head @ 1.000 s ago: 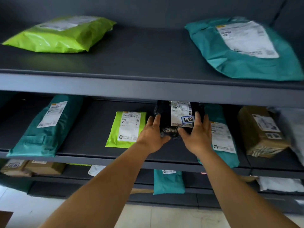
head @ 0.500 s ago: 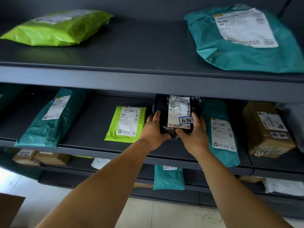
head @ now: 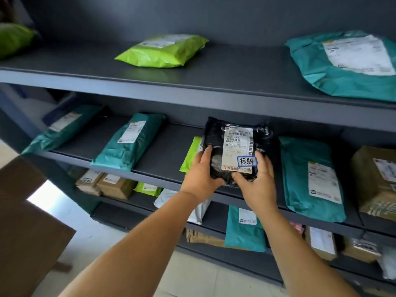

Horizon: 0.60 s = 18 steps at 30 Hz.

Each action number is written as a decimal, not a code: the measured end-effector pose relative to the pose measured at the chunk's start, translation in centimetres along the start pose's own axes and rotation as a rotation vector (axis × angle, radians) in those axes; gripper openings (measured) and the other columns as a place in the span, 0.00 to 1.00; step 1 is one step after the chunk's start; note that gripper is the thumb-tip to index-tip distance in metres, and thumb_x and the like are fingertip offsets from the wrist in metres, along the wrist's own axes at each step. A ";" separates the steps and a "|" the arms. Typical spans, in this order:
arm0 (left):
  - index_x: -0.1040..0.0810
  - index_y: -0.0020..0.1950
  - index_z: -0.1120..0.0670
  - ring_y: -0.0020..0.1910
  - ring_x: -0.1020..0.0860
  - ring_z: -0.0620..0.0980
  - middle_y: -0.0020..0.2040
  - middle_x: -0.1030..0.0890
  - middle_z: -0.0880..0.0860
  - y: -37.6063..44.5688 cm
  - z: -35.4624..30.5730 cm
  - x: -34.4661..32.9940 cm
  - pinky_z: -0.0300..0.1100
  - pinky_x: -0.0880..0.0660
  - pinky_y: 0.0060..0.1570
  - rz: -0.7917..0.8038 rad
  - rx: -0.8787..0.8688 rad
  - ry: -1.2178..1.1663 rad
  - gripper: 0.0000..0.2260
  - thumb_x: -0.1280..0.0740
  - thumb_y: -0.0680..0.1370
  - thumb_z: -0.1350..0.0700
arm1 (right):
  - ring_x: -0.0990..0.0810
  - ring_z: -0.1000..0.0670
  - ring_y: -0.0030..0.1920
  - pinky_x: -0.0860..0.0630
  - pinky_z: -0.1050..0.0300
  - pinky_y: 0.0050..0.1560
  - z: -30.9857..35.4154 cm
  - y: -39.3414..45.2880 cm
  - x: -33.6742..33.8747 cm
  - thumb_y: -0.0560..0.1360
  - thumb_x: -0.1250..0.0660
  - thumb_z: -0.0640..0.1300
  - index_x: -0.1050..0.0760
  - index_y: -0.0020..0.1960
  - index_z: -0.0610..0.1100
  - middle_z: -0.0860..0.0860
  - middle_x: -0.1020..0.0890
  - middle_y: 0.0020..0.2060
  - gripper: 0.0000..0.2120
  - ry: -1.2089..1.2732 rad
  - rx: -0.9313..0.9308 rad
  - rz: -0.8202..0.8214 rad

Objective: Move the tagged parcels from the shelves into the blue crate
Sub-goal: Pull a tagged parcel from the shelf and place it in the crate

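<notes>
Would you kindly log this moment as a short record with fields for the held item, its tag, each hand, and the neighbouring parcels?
held item: black parcel, in front of the middle shelf
tag: blue-bordered handwritten tag on its white label
left hand: grips its lower left edge
right hand: grips its lower right edge
neighbours: lime parcel partly hidden behind, teal parcel to the right
</notes>
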<state>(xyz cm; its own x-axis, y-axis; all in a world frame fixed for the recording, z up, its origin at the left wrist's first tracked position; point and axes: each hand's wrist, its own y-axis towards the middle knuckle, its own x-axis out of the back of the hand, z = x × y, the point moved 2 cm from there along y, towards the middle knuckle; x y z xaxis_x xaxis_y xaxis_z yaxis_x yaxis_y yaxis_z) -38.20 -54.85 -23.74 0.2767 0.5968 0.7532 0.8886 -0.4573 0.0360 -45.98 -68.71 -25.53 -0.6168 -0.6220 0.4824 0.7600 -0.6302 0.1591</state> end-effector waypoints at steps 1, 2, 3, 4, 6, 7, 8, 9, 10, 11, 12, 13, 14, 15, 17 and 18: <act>0.50 0.78 0.49 0.69 0.32 0.52 0.75 0.41 0.51 -1.0 0.8 0.9 0.44 0.31 0.65 -0.014 0.018 -0.002 0.43 0.26 0.71 0.54 | 0.35 0.51 0.69 0.38 0.66 0.58 0.8 -0.9 -0.7 0.71 0.26 0.46 0.41 0.75 0.50 0.51 0.41 0.75 0.38 0.004 0.004 0.025; 0.50 0.78 0.49 0.69 0.33 0.52 0.75 0.42 0.51 -2.1 1.7 1.9 0.44 0.31 0.65 -0.026 0.037 -0.002 0.43 0.27 0.71 0.54 | 0.35 0.52 0.69 0.38 0.66 0.57 1.7 -1.9 -1.5 0.71 0.27 0.46 0.42 0.75 0.51 0.52 0.42 0.75 0.38 0.006 0.007 0.054; 0.50 0.78 0.49 0.70 0.33 0.52 0.76 0.42 0.52 -3.3 2.5 3.0 0.44 0.31 0.65 -0.038 0.055 0.001 0.43 0.27 0.72 0.54 | 0.35 0.53 0.70 0.37 0.66 0.57 2.6 -2.9 -2.2 0.72 0.27 0.46 0.42 0.75 0.51 0.53 0.43 0.75 0.38 0.007 0.012 0.082; 0.51 0.78 0.49 0.70 0.33 0.53 0.76 0.43 0.52 -4.6 3.5 4.1 0.44 0.32 0.65 -0.051 0.074 0.005 0.42 0.27 0.72 0.54 | 0.35 0.53 0.70 0.37 0.65 0.57 3.5 -4.0 -3.1 0.72 0.27 0.47 0.43 0.76 0.52 0.54 0.44 0.75 0.38 0.011 0.022 0.110; 0.51 0.79 0.49 0.71 0.34 0.53 0.76 0.43 0.53 -7.5 5.4 6.4 0.44 0.33 0.66 -0.089 0.108 0.013 0.42 0.27 0.72 0.54 | 0.36 0.53 0.70 0.37 0.64 0.59 5.4 -6.5 -4.9 0.72 0.27 0.46 0.43 0.76 0.52 0.55 0.44 0.75 0.38 0.025 0.058 0.156; 0.51 0.79 0.49 0.71 0.35 0.53 0.76 0.42 0.53 -9.1 6.3 7.6 0.44 0.34 0.67 -0.113 0.126 0.020 0.43 0.27 0.72 0.54 | 0.36 0.53 0.70 0.37 0.64 0.59 6.4 -7.8 -5.9 0.72 0.27 0.46 0.42 0.75 0.52 0.55 0.43 0.75 0.38 0.032 0.081 0.179; 0.51 0.79 0.49 0.71 0.35 0.53 0.76 0.42 0.53 -10.7 7.4 8.8 0.44 0.34 0.67 -0.138 0.145 0.028 0.43 0.27 0.72 0.53 | 0.36 0.53 0.70 0.37 0.64 0.60 7.3 -9.2 -6.8 0.71 0.27 0.46 0.42 0.75 0.52 0.54 0.42 0.75 0.38 0.035 0.105 0.201; 0.51 0.78 0.49 0.72 0.36 0.53 0.76 0.42 0.52 -12.6 8.4 9.9 0.45 0.35 0.67 -0.163 0.167 0.032 0.43 0.27 0.72 0.53 | 0.36 0.53 0.70 0.37 0.64 0.60 8.3 -10.8 -7.8 0.71 0.27 0.46 0.42 0.75 0.51 0.54 0.42 0.75 0.38 0.035 0.128 0.225; 0.51 0.78 0.49 0.72 0.36 0.52 0.76 0.42 0.52 -14.4 9.4 11.1 0.45 0.35 0.67 -0.187 0.190 0.030 0.43 0.27 0.72 0.52 | 0.36 0.53 0.70 0.38 0.64 0.61 9.2 -12.4 -8.8 0.71 0.27 0.46 0.42 0.75 0.51 0.54 0.41 0.75 0.38 0.035 0.149 0.248; 0.50 0.78 0.48 0.72 0.36 0.52 0.76 0.42 0.51 -16.3 10.5 12.1 0.45 0.35 0.67 -0.209 0.214 0.026 0.43 0.27 0.72 0.52 | 0.37 0.54 0.70 0.39 0.66 0.60 10.2 -14.0 -9.8 0.71 0.27 0.46 0.41 0.75 0.51 0.53 0.42 0.75 0.38 0.039 0.166 0.274; 0.50 0.78 0.48 0.72 0.36 0.51 0.76 0.42 0.50 -18.3 11.6 13.2 0.45 0.34 0.67 -0.232 0.239 0.024 0.42 0.27 0.72 0.52 | 0.37 0.54 0.70 0.40 0.68 0.60 11.1 -15.8 -10.8 0.71 0.27 0.46 0.41 0.75 0.50 0.53 0.41 0.75 0.37 0.045 0.185 0.300; 0.50 0.78 0.48 0.72 0.36 0.51 0.76 0.43 0.50 -20.3 12.7 14.2 0.45 0.34 0.67 -0.255 0.267 0.023 0.43 0.27 0.72 0.52 | 0.37 0.54 0.70 0.42 0.70 0.59 12.0 -17.6 -11.8 0.71 0.27 0.45 0.41 0.75 0.50 0.52 0.41 0.74 0.37 0.052 0.208 0.326; 0.50 0.78 0.47 0.72 0.36 0.51 0.76 0.42 0.49 -22.2 13.8 15.2 0.46 0.34 0.68 -0.278 0.294 0.020 0.43 0.27 0.72 0.52 | 0.37 0.55 0.70 0.42 0.70 0.60 12.8 -19.4 -12.8 0.71 0.27 0.45 0.41 0.75 0.49 0.52 0.40 0.74 0.37 0.062 0.231 0.352; 0.50 0.78 0.47 0.72 0.35 0.51 0.76 0.42 0.49 -24.2 14.8 16.3 0.46 0.34 0.68 -0.301 0.318 0.015 0.43 0.26 0.72 0.52 | 0.37 0.56 0.69 0.42 0.70 0.59 13.7 -21.1 -13.8 0.71 0.27 0.45 0.40 0.75 0.49 0.52 0.39 0.73 0.37 0.073 0.250 0.377; 0.50 0.78 0.46 0.71 0.35 0.51 0.76 0.42 0.48 -28.0 16.8 18.4 0.49 0.32 0.68 -0.339 0.359 0.009 0.43 0.26 0.72 0.52 | 0.36 0.56 0.68 0.39 0.68 0.60 15.4 -24.7 -15.7 0.70 0.26 0.46 0.40 0.75 0.49 0.52 0.38 0.72 0.37 0.093 0.287 0.430; 0.50 0.78 0.47 0.71 0.35 0.51 0.76 0.42 0.48 -30.0 17.7 19.5 0.49 0.32 0.67 -0.357 0.378 0.010 0.42 0.27 0.72 0.52 | 0.36 0.55 0.69 0.37 0.65 0.61 16.3 -26.4 -16.6 0.70 0.26 0.46 0.40 0.75 0.49 0.52 0.38 0.72 0.37 0.102 0.302 0.458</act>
<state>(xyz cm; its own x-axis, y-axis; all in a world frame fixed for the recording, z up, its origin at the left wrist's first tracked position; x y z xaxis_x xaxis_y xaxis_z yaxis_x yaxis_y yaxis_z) -52.94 -17.78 -21.75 -0.0694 0.6649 0.7437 0.9976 0.0446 0.0532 -52.48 -34.15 -23.70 -0.2153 -0.8524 0.4765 0.9706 -0.1332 0.2003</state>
